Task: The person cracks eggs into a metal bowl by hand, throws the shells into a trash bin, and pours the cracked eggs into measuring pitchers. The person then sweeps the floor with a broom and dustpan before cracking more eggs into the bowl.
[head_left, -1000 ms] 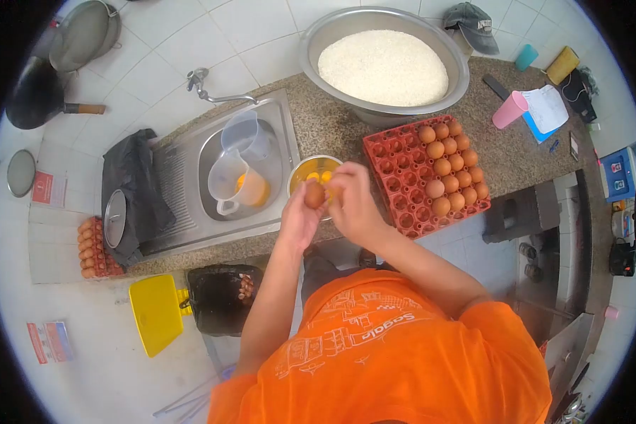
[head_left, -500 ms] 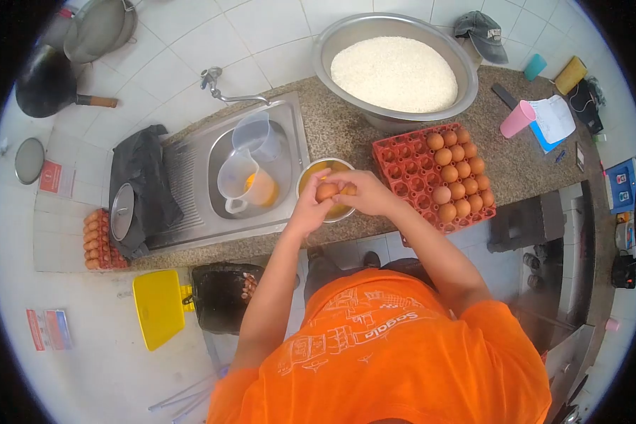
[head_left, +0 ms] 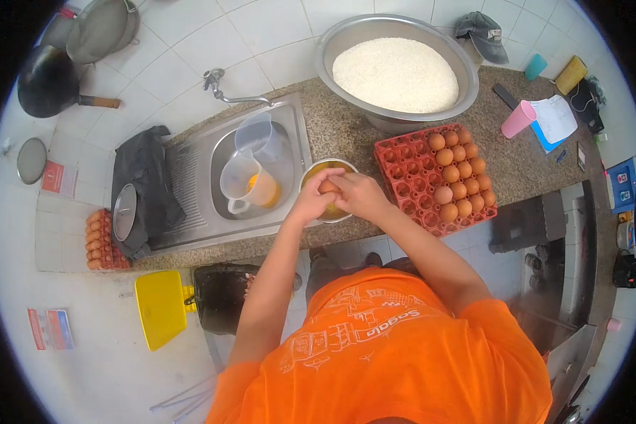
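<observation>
My left hand (head_left: 311, 203) and my right hand (head_left: 364, 198) meet above a metal bowl (head_left: 351, 165) at the counter's front. Both are closed around a brown egg (head_left: 327, 186), mostly covered by the fingers. Whether its shell is cracked cannot be made out. Yellow liquid egg shows inside the bowl below my hands. Just right of the bowl, a red egg tray (head_left: 405, 169) holds brown eggs (head_left: 464, 169) in its right-hand part, while its left cups are bare.
Left of the bowl, a sink (head_left: 293, 141) contains two plastic jugs, the nearer jug (head_left: 237, 177) with yellow content. Behind stands a large basin (head_left: 326, 63) of white grains. A black bin (head_left: 215, 304) and yellow dustpan (head_left: 159, 307) are below; more eggs (head_left: 93, 240) stand far left.
My hands have drawn closer together over the bowl, and the fingers now cover more of the egg. A second brown piece seen in my right fingers is no longer visible.
</observation>
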The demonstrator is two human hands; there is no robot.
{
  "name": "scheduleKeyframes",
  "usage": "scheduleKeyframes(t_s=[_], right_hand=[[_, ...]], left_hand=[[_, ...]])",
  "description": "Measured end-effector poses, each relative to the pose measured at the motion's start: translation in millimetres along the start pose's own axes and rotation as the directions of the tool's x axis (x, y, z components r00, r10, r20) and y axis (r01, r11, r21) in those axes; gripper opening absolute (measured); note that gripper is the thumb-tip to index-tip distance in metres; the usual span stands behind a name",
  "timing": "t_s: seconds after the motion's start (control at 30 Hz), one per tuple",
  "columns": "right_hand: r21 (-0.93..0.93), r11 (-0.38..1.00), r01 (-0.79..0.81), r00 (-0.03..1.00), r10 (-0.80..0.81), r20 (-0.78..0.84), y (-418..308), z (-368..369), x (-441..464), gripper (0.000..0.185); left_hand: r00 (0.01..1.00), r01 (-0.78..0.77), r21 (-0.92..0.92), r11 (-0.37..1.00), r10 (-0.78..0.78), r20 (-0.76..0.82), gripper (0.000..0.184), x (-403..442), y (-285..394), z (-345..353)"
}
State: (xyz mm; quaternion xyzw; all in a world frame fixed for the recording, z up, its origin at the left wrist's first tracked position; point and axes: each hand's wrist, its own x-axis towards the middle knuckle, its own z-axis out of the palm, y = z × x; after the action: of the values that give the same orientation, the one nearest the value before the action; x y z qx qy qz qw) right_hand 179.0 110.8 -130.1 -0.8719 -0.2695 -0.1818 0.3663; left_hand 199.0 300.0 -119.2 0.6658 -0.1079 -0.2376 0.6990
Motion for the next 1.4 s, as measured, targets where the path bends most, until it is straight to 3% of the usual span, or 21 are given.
scheduleKeyframes(t_s=[0.13, 0.5, 0.57, 0.6, 0.67, 0.77, 0.8, 0.83, 0.87, 0.9, 0.93, 0.97, 1.03, 1.13, 1.17, 1.2, 1.27, 1.3, 1.33, 1.37, 1.4], right_hand=[[-0.034, 0.999, 0.028, 0.992, -0.032, -0.124, -5.4, -0.8, -0.1, 0.034], [-0.047, 0.996, 0.076, 0.991, -0.081, -0.103, 3.1, -13.8, 1.4, 0.034], [-0.041, 0.993, 0.113, 0.989, -0.116, -0.087, 4.3, -19.0, 2.6, 0.038], [-0.051, 0.993, 0.106, 0.991, -0.109, -0.075, 3.5, -23.6, 3.6, 0.039], [-0.062, 0.993, 0.098, 0.993, -0.102, -0.063, 0.1, -30.7, 5.6, 0.039], [0.051, 0.998, 0.04, 0.988, -0.032, -0.151, -5.1, -33.2, 6.9, 0.039], [0.137, 0.987, -0.077, 0.978, 0.102, -0.182, -9.4, -31.3, 4.8, 0.032], [0.224, 0.955, -0.192, 0.95, 0.239, -0.204, -11.3, -29.7, 1.6, 0.025], [0.214, 0.955, -0.206, 0.944, 0.252, -0.212, -7.7, -26.3, 0.2, 0.025], [0.225, 0.959, -0.175, 0.959, 0.217, -0.18, -0.4, -19.4, -1.5, 0.022], [0.239, 0.96, -0.143, 0.972, 0.182, -0.148, 1.5, -20.0, -3.2, 0.02], [0.231, 0.961, -0.153, 0.97, 0.191, -0.153, 4.0, -24.6, -8.7, 0.02], [0.094, 0.941, -0.326, 0.943, 0.331, -0.045, -5.8, -55.4, -8.4, 0.022], [-0.295, 0.824, -0.484, 0.872, 0.482, -0.084, -18.3, -133.7, -15.0, 0.041], [-0.398, 0.763, -0.51, 0.849, 0.52, -0.092, -17.2, -157.1, -20.7, 0.044], [-0.576, 0.586, -0.57, 0.696, 0.717, 0.04, -21.6, -182.2, -17.8, 0.047], [-0.699, 0.547, -0.461, 0.629, 0.757, 0.177, -10.6, -204.8, -32.6, 0.046], [-0.695, 0.556, -0.456, 0.625, 0.756, 0.195, -1.5, -204.1, -40.8, 0.046], [-0.727, 0.56, -0.396, 0.616, 0.75, 0.242, 8.8, -200.4, -49.1, 0.041], [-0.754, 0.566, -0.333, 0.608, 0.74, 0.287, 17.8, -196.9, -52.6, 0.037], [-0.749, 0.578, -0.325, 0.609, 0.734, 0.302, 26.0, -194.7, -51.0, 0.037]], left_hand=[[0.998, -0.033, 0.063, 0.997, 0.031, 0.047, 0.061, 3.0, 10.3, 0.2], [0.996, 0.003, -0.011, 1.0, -0.002, 0.09, 0.068, 1.9, 14.1, -7.3], [0.984, -0.143, 0.226, 0.964, 0.113, 0.141, 0.067, 3.9, 13.0, -9.7], [0.983, -0.144, 0.226, 0.964, 0.113, 0.145, 0.067, 3.4, 19.8, -7.2], [0.952, -0.307, 0.523, 0.795, 0.253, 0.174, 0.068, 0.7, 33.5, -3.0], [0.948, -0.316, 0.54, 0.78, 0.281, 0.149, 0.072, -3.0, 44.9, 5.7], [0.946, -0.323, 0.534, 0.781, 0.28, 0.163, 0.072, -0.7, 38.1, 7.2], [0.959, -0.282, 0.39, 0.876, 0.265, 0.097, 0.068, 2.9, 23.8, 6.5], [0.971, -0.237, 0.231, 0.944, 0.235, 0.036, 0.064, 6.3, 9.4, 6.0], [0.972, -0.237, 0.224, 0.945, 0.23, 0.054, 0.064, 7.2, -2.0, 5.3], [0.996, -0.084, -0.107, 0.991, 0.08, -0.036, 0.06, 6.2, -13.7, 2.0], [0.993, 0.054, -0.433, 0.9, -0.096, -0.074, 0.055, 4.6, -24.7, -2.9], [0.983, -0.172, -0.655, 0.736, 0.084, -0.163, 0.047, -10.4, -41.7, -26.5], [0.936, -0.352, -0.801, 0.485, 0.156, -0.316, 0.033, -96.7, -22.4, -83.8], [0.906, -0.41, -0.729, 0.548, 0.149, -0.397, 0.028, -136.9, -17.4, -103.5], [0.889, -0.427, -0.706, 0.564, 0.122, -0.441, 0.026, -180.3, -9.3, -115.3], [0.874, -0.318, -0.418, 0.851, 0.093, -0.476, 0.029, -269.0, -35.0, -166.2], [0.861, -0.019, -0.17, 0.985, -0.071, -0.504, 0.035, -315.4, -49.4, -193.8], [0.77, 0.223, 0.152, 0.963, -0.078, -0.634, 0.035, -350.2, -69.5, -208.2], [0.672, 0.477, 0.408, 0.778, -0.023, -0.741, 0.037, -371.9, -82.3, -213.7], [0.661, 0.488, 0.401, 0.775, -0.027, -0.75, 0.037, -375.8, -83.1, -207.0]])
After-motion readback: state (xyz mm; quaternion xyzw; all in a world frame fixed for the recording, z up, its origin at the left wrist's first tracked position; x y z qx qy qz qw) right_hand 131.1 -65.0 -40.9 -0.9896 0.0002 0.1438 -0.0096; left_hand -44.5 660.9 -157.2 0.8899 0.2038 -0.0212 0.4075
